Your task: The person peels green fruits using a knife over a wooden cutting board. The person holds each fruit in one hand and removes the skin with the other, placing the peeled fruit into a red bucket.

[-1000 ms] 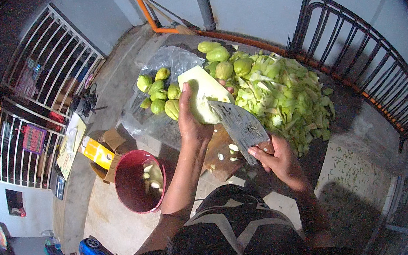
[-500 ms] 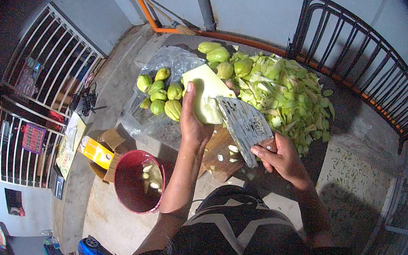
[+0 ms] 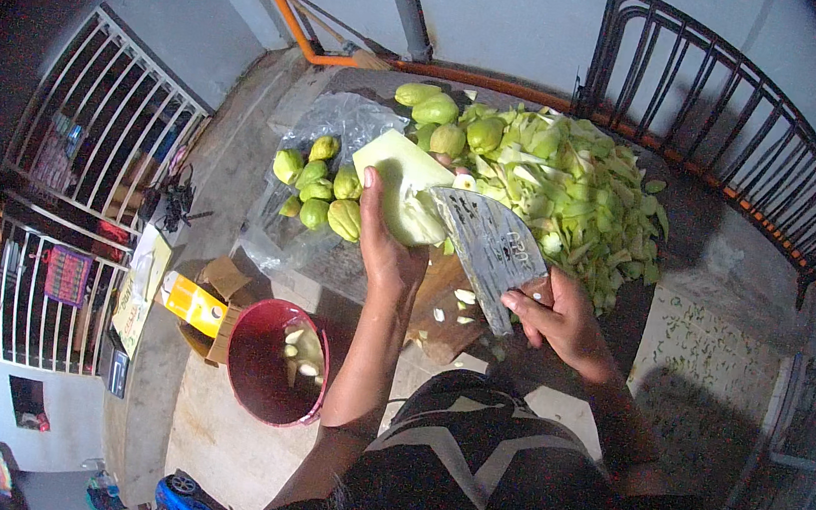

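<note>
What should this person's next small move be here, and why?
Probably a short, shallow stroke of the cleaver along the right side of the pale piece: the right hand grips the handle, the blade overlaps that side in view, and the left hand holds the piece up. Whether the edge is touching it, I cannot tell.

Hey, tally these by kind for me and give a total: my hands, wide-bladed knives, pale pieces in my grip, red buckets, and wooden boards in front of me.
Hands: 2, the left hand and the right hand
Wide-bladed knife: 1
Held pale piece: 1
Red bucket: 1
Wooden board: 1
Total: 6
</note>
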Motion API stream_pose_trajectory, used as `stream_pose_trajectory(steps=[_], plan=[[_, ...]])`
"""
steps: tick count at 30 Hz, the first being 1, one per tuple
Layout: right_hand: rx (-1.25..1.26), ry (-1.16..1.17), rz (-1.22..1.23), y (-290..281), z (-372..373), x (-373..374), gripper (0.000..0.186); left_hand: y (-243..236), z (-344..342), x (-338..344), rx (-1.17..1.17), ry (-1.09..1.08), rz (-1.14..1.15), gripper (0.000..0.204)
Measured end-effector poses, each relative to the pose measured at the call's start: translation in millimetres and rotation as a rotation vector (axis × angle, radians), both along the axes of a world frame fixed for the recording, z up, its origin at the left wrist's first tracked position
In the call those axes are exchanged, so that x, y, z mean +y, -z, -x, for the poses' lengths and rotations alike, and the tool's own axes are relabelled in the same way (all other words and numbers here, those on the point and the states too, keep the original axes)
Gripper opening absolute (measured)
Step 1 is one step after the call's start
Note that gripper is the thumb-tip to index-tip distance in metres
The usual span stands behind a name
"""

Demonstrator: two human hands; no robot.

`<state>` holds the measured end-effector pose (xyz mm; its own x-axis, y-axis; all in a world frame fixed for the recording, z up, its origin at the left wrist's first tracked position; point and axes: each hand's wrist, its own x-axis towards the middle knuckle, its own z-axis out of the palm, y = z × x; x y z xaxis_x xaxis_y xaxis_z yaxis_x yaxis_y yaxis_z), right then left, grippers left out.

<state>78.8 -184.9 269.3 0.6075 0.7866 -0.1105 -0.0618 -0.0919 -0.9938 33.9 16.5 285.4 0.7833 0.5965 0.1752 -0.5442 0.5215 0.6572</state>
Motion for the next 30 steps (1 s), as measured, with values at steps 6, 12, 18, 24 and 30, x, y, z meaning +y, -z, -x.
stream_pose_trajectory(steps=[6,12,18,24,30], plan=[[0.041,-0.062,-0.001,-8,-7,-3,0.017,-2,2,3,0.035,0.039,-0.045,0.054],[-0.023,-0.015,0.031,-19,-4,-3,0.019,-7,3,3,0.108,0.036,-0.093,0.052],[-0.079,0.016,0.093,-29,2,-3,0.023,-11,6,-4,0.103,-0.011,-0.115,0.053],[-0.123,0.091,0.232,-36,6,-15,0.024,-16,6,-7,0.044,-0.010,-0.059,0.056],[-0.191,0.058,0.226,-38,4,-13,0.023,-13,6,-8,0.018,0.020,-0.095,0.058]])
